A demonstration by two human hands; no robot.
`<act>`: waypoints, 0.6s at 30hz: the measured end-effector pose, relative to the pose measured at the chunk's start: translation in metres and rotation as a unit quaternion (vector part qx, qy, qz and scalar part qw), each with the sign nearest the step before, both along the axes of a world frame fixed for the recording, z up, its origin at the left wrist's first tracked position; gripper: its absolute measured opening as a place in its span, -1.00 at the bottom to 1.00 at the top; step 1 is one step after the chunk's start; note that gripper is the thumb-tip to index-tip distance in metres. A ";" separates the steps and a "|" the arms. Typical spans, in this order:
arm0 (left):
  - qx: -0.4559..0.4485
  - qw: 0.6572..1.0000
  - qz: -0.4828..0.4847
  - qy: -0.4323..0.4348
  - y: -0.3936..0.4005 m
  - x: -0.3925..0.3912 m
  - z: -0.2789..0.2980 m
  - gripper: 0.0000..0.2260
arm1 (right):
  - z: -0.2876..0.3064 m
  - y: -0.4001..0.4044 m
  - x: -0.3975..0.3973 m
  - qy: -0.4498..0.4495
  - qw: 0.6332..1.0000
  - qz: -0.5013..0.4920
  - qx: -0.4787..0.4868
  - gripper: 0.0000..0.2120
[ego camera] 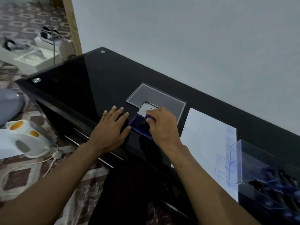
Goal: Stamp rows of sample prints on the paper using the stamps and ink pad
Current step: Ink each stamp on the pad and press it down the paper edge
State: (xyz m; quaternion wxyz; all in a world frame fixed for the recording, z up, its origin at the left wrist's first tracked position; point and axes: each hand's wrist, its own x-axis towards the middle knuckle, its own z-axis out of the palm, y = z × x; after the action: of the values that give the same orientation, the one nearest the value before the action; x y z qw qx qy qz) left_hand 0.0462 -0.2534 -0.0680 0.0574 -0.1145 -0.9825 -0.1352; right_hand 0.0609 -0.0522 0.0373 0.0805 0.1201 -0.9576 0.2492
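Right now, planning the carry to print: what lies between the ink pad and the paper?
Head view: only the right hand gripping the stamp, plus bare black tabletop.

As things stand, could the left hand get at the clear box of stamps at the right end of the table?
Probably not easily: the left hand lies flat left of the ink pad, and the right hand and its forearm lie between it and the stamp box.

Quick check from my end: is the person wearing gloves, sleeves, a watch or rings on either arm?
Nothing is worn as far as the head view shows. The left hand and right hand are bare, no gloves, and no rings are visible. Both forearms are uncovered to the frame edge: no sleeves, watch or bands, and no markings show.
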 end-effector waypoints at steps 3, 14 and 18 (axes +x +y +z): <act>0.006 1.000 -0.002 -0.001 0.000 -0.003 -0.002 -0.35 | -0.006 -0.001 -0.006 -0.020 0.999 0.012 0.031 -0.76; -0.016 1.000 -0.003 -0.012 0.004 -0.005 -0.007 -0.31 | -0.024 -0.005 -0.017 -0.024 1.000 0.002 0.010 -0.76; -0.018 1.000 -0.002 -0.010 0.005 -0.006 -0.008 -0.32 | -0.014 -0.004 -0.011 -0.029 0.998 0.011 0.050 -0.74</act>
State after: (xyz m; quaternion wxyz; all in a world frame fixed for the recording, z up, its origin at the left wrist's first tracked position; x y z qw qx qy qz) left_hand 0.0404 -0.2486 -0.0765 0.0457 -0.1162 -0.9850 -0.1191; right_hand 0.0504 -0.0559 0.0230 0.0439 0.1271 -0.9695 0.2051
